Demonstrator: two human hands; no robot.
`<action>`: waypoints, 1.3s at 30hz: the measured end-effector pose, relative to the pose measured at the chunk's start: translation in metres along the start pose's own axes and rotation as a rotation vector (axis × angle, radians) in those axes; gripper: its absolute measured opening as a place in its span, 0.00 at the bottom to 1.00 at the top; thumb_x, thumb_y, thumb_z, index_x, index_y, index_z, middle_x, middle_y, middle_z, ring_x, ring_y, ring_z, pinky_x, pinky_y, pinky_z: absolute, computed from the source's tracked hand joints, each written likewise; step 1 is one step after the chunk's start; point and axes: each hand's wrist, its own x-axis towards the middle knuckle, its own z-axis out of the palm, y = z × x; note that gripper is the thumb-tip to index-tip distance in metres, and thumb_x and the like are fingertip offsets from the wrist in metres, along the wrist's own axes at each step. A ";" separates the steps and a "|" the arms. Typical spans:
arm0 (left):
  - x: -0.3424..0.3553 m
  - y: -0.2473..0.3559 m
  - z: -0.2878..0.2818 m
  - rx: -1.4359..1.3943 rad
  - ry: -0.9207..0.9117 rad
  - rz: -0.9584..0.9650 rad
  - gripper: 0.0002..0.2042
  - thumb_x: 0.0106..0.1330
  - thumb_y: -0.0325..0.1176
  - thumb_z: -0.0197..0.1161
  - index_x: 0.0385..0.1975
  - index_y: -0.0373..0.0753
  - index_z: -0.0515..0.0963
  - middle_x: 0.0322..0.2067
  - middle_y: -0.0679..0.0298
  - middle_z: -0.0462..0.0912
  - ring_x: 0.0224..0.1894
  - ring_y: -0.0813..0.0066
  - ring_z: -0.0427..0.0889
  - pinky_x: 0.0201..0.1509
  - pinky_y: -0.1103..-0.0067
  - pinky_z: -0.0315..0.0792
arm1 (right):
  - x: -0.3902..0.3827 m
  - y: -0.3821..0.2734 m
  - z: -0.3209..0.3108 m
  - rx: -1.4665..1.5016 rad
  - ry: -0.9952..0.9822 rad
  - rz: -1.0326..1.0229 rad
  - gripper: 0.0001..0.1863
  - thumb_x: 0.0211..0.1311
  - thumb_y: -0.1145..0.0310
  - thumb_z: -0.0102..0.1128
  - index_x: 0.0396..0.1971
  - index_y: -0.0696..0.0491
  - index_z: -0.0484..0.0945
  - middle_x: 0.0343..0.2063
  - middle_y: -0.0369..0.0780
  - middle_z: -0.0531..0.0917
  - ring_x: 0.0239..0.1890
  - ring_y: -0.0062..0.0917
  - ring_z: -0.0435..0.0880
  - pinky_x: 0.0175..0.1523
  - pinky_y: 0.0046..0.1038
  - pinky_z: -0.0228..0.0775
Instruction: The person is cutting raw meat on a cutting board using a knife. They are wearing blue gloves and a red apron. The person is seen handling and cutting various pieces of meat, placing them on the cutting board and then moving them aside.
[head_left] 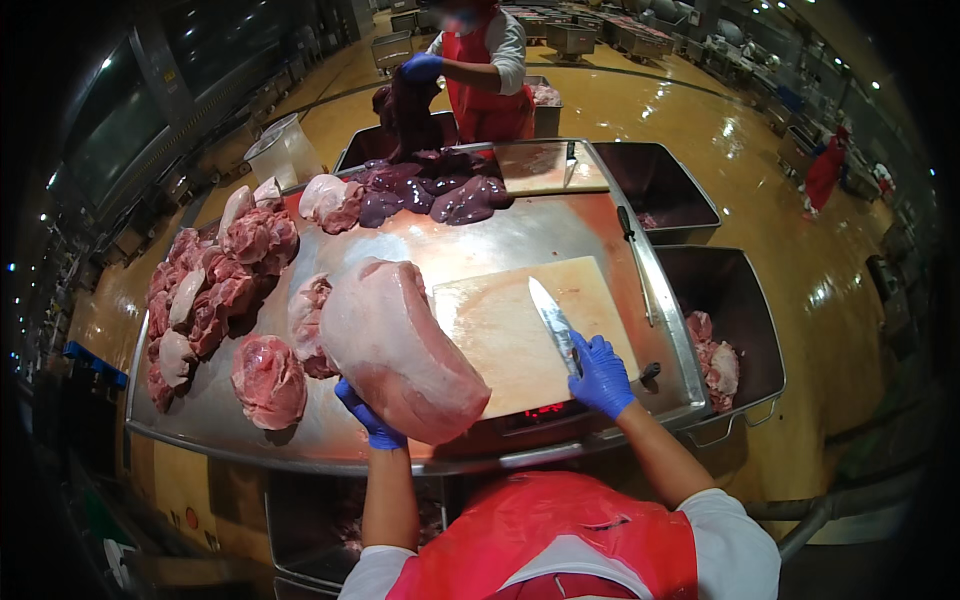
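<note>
My left hand (372, 415), in a blue glove, grips the near left side of a large pale slab of skin-on meat (395, 345). Its fingers are partly hidden beneath the slab, which covers the left part of a white cutting board (500, 290). In my right hand (602, 380), also gloved in blue, is a knife (550, 315), its blade pointing away from me over the board. Blade and slab are apart. Left of the slab, a round cut of raw meat (268, 382) lies on the metal table (330, 440), with another cut (308, 325) partly behind the slab.
Raw meat cuts (205, 295) pile up at left. Dark red organs (435, 190) lie at the far edge, where a person (485, 80) in a red apron lifts one. A sharpening steel (637, 270) lies right of my board. Metal bins (730, 320) flank the table's right side.
</note>
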 end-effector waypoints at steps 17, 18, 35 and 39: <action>-0.010 -0.033 0.049 0.250 -0.208 -0.217 0.34 0.59 0.35 0.57 0.69 0.45 0.57 0.60 0.57 0.71 0.64 0.59 0.70 0.68 0.63 0.67 | -0.001 0.057 0.012 1.105 -0.201 0.369 0.15 0.53 0.74 0.61 0.42 0.55 0.73 0.33 0.35 0.78 0.36 0.24 0.82 0.44 0.30 0.78; -0.010 -0.042 0.089 0.446 -0.257 -0.191 0.34 0.59 0.28 0.57 0.67 0.44 0.56 0.52 0.59 0.74 0.57 0.65 0.75 0.60 0.70 0.74 | 0.010 0.056 0.013 1.274 -0.179 0.389 0.14 0.54 0.74 0.61 0.42 0.55 0.73 0.33 0.35 0.78 0.37 0.24 0.82 0.44 0.30 0.78; 0.010 -0.140 0.211 1.726 -1.024 -0.269 0.16 0.60 0.39 0.57 0.44 0.37 0.73 0.41 0.45 0.81 0.46 0.46 0.81 0.51 0.62 0.73 | 0.060 -0.017 0.050 1.869 0.112 0.308 0.04 0.68 0.74 0.52 0.33 0.51 0.76 0.24 0.36 0.80 0.22 0.20 0.78 0.27 0.20 0.72; -0.008 -0.188 0.233 1.786 -1.169 -0.200 0.17 0.59 0.39 0.60 0.42 0.34 0.74 0.39 0.43 0.83 0.44 0.45 0.83 0.48 0.60 0.75 | 0.051 0.049 0.069 1.713 0.244 0.400 0.05 0.66 0.73 0.51 0.29 0.50 0.75 0.24 0.32 0.78 0.24 0.16 0.75 0.30 0.17 0.68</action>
